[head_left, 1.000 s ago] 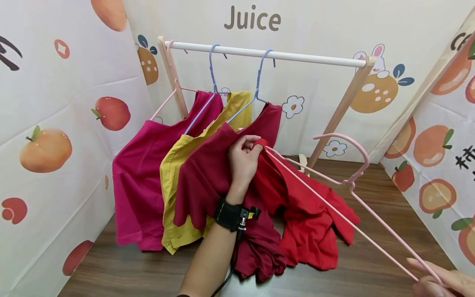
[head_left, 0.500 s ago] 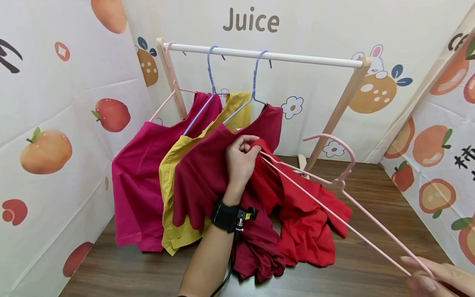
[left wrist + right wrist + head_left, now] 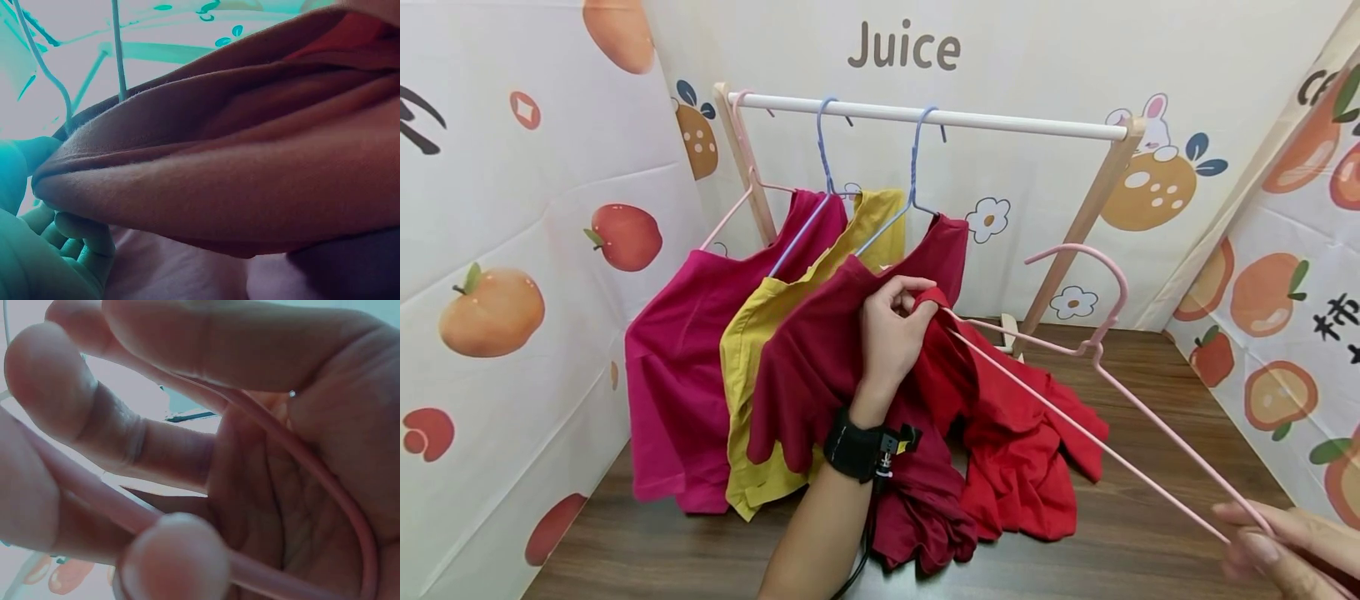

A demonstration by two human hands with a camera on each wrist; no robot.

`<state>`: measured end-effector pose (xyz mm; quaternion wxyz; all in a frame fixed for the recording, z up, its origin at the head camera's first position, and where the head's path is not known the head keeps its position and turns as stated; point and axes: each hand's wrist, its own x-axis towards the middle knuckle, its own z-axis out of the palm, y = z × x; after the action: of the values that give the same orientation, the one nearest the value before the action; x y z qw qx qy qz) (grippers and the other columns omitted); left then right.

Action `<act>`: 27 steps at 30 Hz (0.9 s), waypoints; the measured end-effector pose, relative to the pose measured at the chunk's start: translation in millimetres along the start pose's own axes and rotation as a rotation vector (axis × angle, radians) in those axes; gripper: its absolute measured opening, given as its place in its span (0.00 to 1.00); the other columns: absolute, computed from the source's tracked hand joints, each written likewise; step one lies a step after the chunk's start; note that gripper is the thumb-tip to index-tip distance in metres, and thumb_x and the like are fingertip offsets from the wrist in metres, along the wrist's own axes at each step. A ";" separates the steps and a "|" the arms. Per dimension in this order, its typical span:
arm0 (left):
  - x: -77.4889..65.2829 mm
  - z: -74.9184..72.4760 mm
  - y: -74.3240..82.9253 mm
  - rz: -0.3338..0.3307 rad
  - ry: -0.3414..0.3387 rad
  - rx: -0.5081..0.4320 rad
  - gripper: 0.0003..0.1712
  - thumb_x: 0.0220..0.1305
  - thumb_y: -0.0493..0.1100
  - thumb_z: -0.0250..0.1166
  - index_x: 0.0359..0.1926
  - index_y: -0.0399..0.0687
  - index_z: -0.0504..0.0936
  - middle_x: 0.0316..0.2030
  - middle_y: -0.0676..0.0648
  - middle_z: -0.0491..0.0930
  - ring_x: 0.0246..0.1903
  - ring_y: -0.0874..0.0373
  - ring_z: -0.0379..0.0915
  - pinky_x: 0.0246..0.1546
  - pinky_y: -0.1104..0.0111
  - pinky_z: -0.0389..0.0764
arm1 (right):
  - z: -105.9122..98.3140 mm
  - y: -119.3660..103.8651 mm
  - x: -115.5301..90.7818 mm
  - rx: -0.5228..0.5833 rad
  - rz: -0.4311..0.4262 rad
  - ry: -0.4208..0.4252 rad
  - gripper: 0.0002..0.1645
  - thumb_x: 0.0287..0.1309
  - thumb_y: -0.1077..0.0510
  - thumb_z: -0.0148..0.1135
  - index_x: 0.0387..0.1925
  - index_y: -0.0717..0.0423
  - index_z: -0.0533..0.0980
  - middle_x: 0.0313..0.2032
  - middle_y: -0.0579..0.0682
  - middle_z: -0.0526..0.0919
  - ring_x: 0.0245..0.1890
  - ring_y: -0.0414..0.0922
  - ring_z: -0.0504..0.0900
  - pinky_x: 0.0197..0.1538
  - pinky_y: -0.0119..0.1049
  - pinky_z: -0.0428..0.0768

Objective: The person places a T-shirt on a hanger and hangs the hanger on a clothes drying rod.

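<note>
A red garment lies partly bunched on the tabletop, one edge of it raised between the thumb and fingers of my left hand. One end of a pink wire hanger runs into the raised opening, right beside those fingertips. My right hand grips the hanger's other end at the lower right, and the hook points up and to the left. In the left wrist view, the cloth forms a folded opening with two hanger wires entering it. The right wrist view has the pink wire curving across the palm.
Behind, a rack with a white rail and wooden legs carries a magenta garment, a yellow garment and a dark red garment on hangers. The dark red one trails onto the wooden tabletop. Fruit-printed sheets surround it.
The right hand and the hanger have shifted slightly left, and the hook has risen a little. The left hand keeps its pinch on the red garment at nearly the same spot.
</note>
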<state>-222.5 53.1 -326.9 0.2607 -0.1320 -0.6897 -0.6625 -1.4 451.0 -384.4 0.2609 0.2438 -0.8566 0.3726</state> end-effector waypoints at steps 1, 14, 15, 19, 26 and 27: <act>-1.2 0.6 1.5 0.004 -0.011 0.000 0.07 0.63 0.38 0.69 0.42 0.46 0.89 0.18 0.47 0.71 0.18 0.59 0.63 0.21 0.71 0.65 | 2.4 -16.6 10.4 -0.019 -0.003 0.003 0.29 0.50 0.87 0.53 0.52 0.69 0.81 0.28 0.39 0.87 0.25 0.27 0.84 0.22 0.18 0.74; -11.2 6.2 14.9 0.133 -0.123 0.097 0.09 0.61 0.40 0.70 0.42 0.50 0.91 0.22 0.50 0.76 0.24 0.60 0.68 0.24 0.71 0.68 | 6.1 -46.2 30.7 -0.145 -0.015 -0.018 0.35 0.50 0.87 0.55 0.51 0.52 0.82 0.27 0.30 0.83 0.18 0.23 0.69 0.18 0.17 0.65; -11.2 6.0 15.1 0.157 -0.127 0.117 0.08 0.60 0.40 0.70 0.41 0.50 0.91 0.24 0.50 0.77 0.27 0.60 0.69 0.27 0.71 0.69 | 6.5 -48.4 32.6 -0.151 -0.019 -0.018 0.35 0.50 0.87 0.55 0.51 0.53 0.82 0.27 0.30 0.83 0.17 0.22 0.69 0.18 0.16 0.65; -9.9 5.1 15.3 0.224 -0.150 0.179 0.08 0.59 0.41 0.71 0.41 0.50 0.91 0.36 0.50 0.81 0.42 0.59 0.73 0.40 0.67 0.74 | 8.0 -57.2 39.5 -0.180 -0.034 -0.019 0.34 0.49 0.87 0.56 0.49 0.54 0.82 0.27 0.29 0.81 0.17 0.20 0.67 0.18 0.15 0.65; -4.3 0.4 8.4 0.109 -0.146 0.161 0.09 0.66 0.41 0.66 0.46 0.51 0.88 0.41 0.51 0.86 0.40 0.60 0.77 0.38 0.69 0.77 | -4.3 8.0 3.5 -0.071 -0.068 -0.047 0.32 0.49 0.86 0.59 0.54 0.63 0.81 0.30 0.39 0.88 0.19 0.23 0.71 0.18 0.15 0.62; -3.5 -0.6 7.7 0.107 -0.145 0.153 0.09 0.67 0.40 0.66 0.46 0.50 0.88 0.40 0.51 0.86 0.38 0.60 0.77 0.37 0.70 0.76 | -8.4 28.8 -8.2 -0.053 -0.071 -0.059 0.31 0.48 0.85 0.60 0.55 0.65 0.81 0.30 0.42 0.89 0.20 0.25 0.74 0.18 0.15 0.63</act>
<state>-215.5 53.8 -322.3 0.2545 -0.1962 -0.7472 -0.5818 -10.7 476.7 -399.3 0.2547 0.2781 -0.8643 0.3330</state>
